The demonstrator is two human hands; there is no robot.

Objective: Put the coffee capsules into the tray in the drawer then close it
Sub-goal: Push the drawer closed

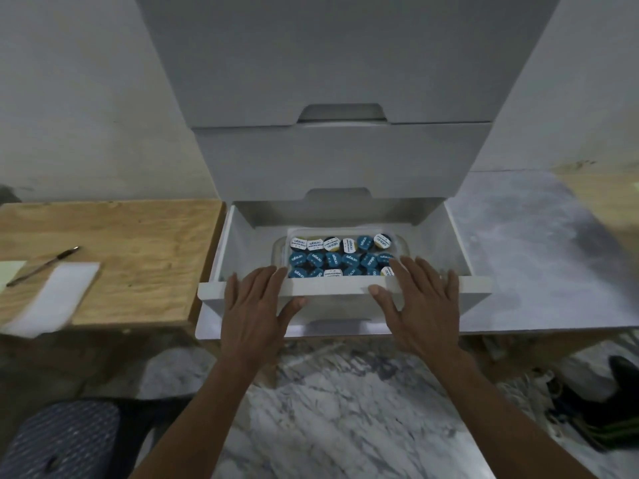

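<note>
The white bottom drawer stands partly pulled out of a white cabinet. Inside it a clear tray holds several coffee capsules with blue and white lids, in three rows. My left hand lies flat against the drawer's front panel, fingers spread, holding nothing. My right hand is pressed flat on the same panel to the right, its fingers reaching over the top edge and hiding a capsule or two at the tray's front right.
Left of the drawer is a wooden board with a pen and white paper. The upper drawers are closed. A marble-patterned surface lies right. A patterned cushion sits bottom left, dark items bottom right.
</note>
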